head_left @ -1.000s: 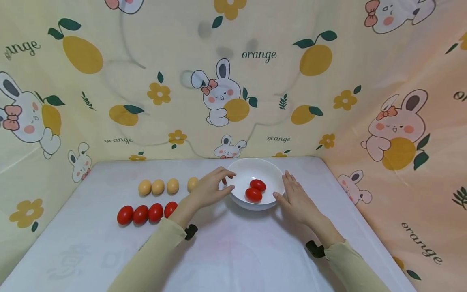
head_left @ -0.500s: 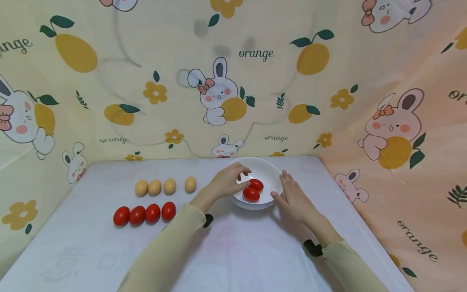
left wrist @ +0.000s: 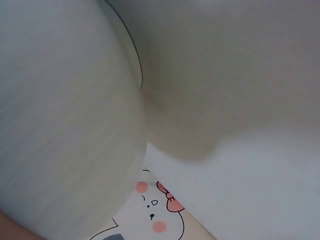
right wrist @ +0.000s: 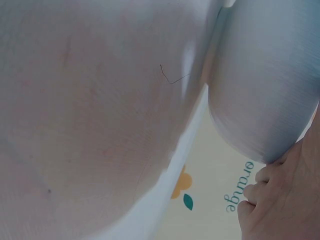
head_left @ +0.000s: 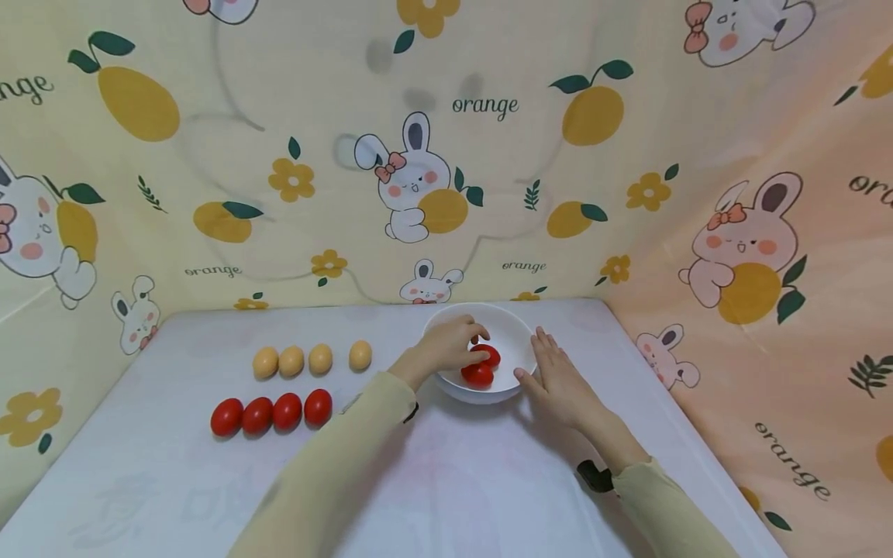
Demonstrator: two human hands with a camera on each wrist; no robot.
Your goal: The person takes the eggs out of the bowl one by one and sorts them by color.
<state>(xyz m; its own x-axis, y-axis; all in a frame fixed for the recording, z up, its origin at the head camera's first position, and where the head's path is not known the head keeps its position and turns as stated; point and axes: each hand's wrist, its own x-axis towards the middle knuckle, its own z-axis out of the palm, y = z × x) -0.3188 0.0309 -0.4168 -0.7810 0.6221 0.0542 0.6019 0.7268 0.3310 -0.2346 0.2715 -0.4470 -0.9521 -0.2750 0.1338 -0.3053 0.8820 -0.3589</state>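
Note:
A white bowl stands near the back of the table and holds two glossy red eggs. My left hand reaches over its left rim, fingers bent above the farther red egg. The thumb lies over the place where this egg meets the nearer red egg; a firm grip is not visible. Straight fingers of my right hand rest along the bowl's right side. In the right wrist view, that hand touches the outside of the bowl. The left wrist view shows neither fingers nor eggs.
Left of the bowl, several tan eggs stand in a row. Several red eggs form another row nearer the front. A patterned cloth hangs behind the white table and along its sides.
My left hand has moved right from the bowl's left rim to over the red eggs inside. My right hand stays against the bowl, and the head view has shifted slightly.

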